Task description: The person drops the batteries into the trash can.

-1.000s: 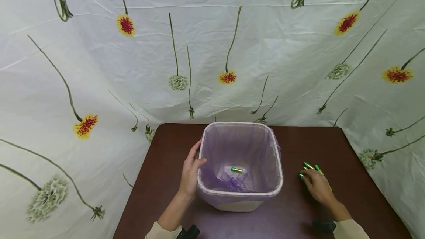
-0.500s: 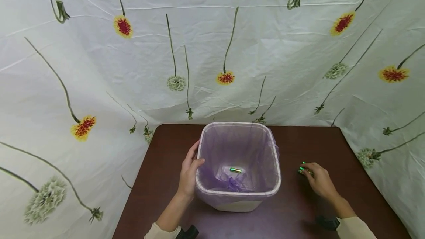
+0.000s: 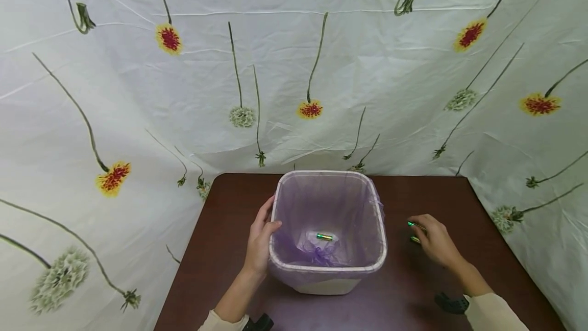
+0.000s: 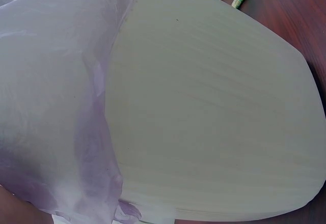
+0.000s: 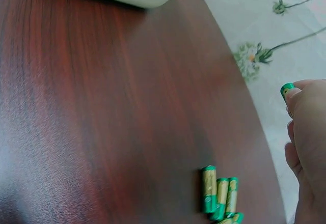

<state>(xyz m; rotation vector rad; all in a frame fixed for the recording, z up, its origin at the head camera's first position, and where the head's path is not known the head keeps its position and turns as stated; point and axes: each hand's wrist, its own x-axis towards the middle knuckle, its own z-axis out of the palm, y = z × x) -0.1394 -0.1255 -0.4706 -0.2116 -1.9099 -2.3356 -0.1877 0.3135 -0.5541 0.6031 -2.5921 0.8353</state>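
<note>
My left hand (image 3: pixel 259 244) grips the left rim of a pale, square-mouthed waste bin (image 3: pixel 327 287), thumb over the edge and fingers outside. A thin purple bag (image 3: pixel 328 193) lines the bin, and one green-and-gold battery (image 3: pixel 324 237) lies at its bottom. To the right, my right hand (image 3: pixel 436 243) pinches another battery (image 5: pixel 287 90) between thumb and fingers, raised above the tabletop. Below that hand, several loose batteries (image 5: pixel 209 188) lie close together in the right wrist view; the hand covers most of them in the head view.
The dark reddish-brown table (image 3: pixel 220 218) has rounded back corners. A pale cloth (image 3: pixel 275 65) printed with flowers hangs behind it and along both sides. Dark wrist devices (image 3: pixel 451 304) sit at the cuffs.
My right hand has picked up a battery from the loose group and raised it, shifting slightly toward the bin. My left hand keeps its grip on the rim.
</note>
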